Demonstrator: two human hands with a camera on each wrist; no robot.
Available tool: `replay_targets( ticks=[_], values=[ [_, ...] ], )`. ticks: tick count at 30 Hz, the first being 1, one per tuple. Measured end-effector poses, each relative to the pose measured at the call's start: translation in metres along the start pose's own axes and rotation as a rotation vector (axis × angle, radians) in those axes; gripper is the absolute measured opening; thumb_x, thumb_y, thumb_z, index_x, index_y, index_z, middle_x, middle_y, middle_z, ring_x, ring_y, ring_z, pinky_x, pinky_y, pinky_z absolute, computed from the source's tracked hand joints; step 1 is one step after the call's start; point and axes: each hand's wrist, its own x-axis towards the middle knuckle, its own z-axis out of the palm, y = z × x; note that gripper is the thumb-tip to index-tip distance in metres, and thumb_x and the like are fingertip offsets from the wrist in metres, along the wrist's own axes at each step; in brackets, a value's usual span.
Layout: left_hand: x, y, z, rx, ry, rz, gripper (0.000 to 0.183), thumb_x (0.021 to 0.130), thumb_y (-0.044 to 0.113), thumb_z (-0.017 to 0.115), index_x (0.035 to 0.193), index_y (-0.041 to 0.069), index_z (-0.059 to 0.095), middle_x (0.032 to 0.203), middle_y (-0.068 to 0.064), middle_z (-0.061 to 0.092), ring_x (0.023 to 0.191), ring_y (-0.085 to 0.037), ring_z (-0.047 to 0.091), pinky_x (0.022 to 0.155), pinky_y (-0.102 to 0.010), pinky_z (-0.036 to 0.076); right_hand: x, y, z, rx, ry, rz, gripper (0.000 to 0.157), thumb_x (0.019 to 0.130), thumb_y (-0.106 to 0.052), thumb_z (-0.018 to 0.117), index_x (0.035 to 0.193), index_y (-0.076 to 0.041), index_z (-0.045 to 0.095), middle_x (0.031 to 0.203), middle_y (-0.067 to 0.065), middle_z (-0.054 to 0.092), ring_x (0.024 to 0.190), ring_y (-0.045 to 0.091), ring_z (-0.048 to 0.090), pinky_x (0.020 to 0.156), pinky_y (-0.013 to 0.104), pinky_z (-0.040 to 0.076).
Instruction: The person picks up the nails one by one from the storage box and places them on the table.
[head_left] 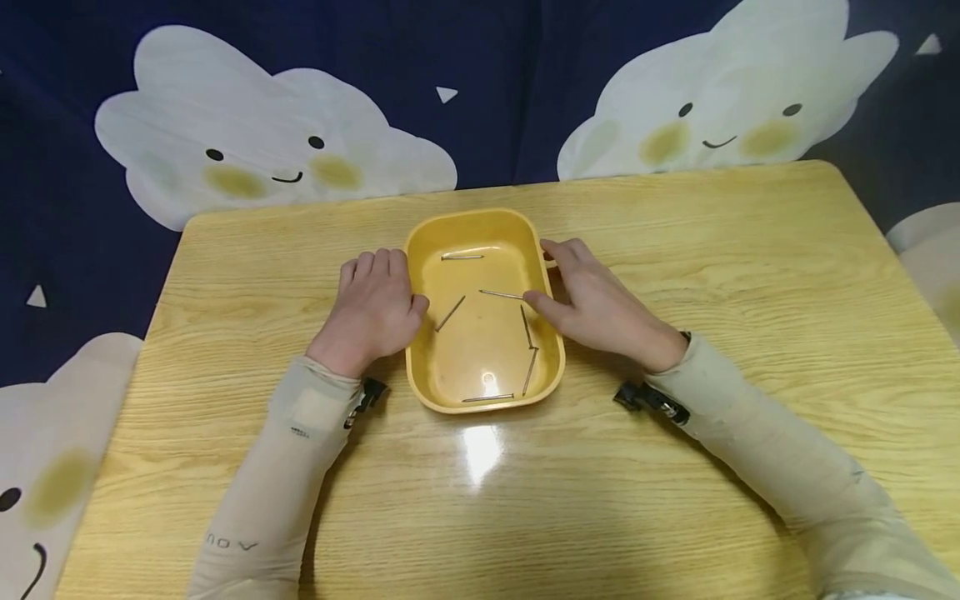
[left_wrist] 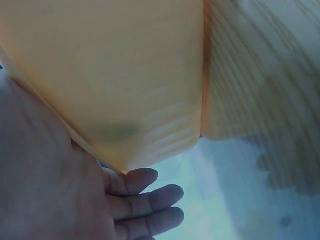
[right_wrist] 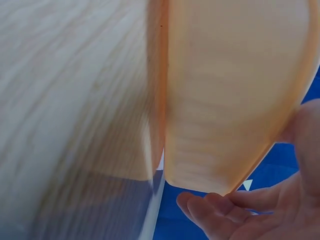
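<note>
A yellow plastic tray [head_left: 480, 350] with rounded corners lies in the middle of the table in the head view. Several metal nails [head_left: 451, 313] are scattered over its floor. My left hand [head_left: 375, 308] grips the left rim, thumb over the edge and fingers outside. On the opposite side my right hand [head_left: 600, 304] holds the right rim, its thumb reaching inside beside a nail [head_left: 501, 294]. In the left wrist view, fingers [left_wrist: 150, 205] bend near a corner of the tray wall [left_wrist: 125, 75]. The right wrist view shows fingers [right_wrist: 215, 210] near the other wall [right_wrist: 225, 100].
The wood-grain table [head_left: 480, 517] surrounds the tray. Behind it hangs a dark blue cloth [head_left: 510, 100] with white clouds printed on it. A small camera is strapped at each wrist, the left one [head_left: 366, 400] and the right one [head_left: 652, 402].
</note>
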Motion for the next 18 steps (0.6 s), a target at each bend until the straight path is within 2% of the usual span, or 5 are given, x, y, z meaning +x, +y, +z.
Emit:
replay_targets(
  ticks=[3,7,18],
  values=[
    [0.0002,-0.0008,0.0007,-0.001,-0.005,-0.004,0.039,0.1,0.031,0.036,0.121,-0.002,0.039,0.114,-0.017,0.042,0.117,-0.038,0.038,0.111,-0.054,0.027,0.0003,-0.0001,0.0003,-0.009,0.005,-0.003,0.079,0.099,-0.043,0.064,0.158,0.0,0.033,0.139,0.019,0.049,0.124,0.032,0.058,0.109,0.049,0.047],
    [0.0011,0.0002,0.0009,-0.006,0.0,0.003,0.04,0.1,0.032,0.036,0.121,-0.002,0.04,0.115,-0.017,0.042,0.118,-0.038,0.038,0.111,-0.054,0.028,-0.0001,0.0001,0.0,-0.04,0.009,-0.005,0.081,0.098,-0.043,0.065,0.157,0.002,0.034,0.139,0.021,0.05,0.119,0.032,0.058,0.107,0.049,0.047],
    [0.0011,0.0003,0.0013,-0.032,0.009,0.001,0.041,0.101,0.032,0.038,0.122,-0.002,0.039,0.116,-0.018,0.043,0.117,-0.038,0.038,0.112,-0.054,0.029,0.0009,0.0006,-0.0005,-0.084,0.01,-0.013,0.08,0.098,-0.044,0.065,0.157,0.003,0.035,0.141,0.022,0.05,0.116,0.033,0.058,0.105,0.05,0.049]
  ],
)
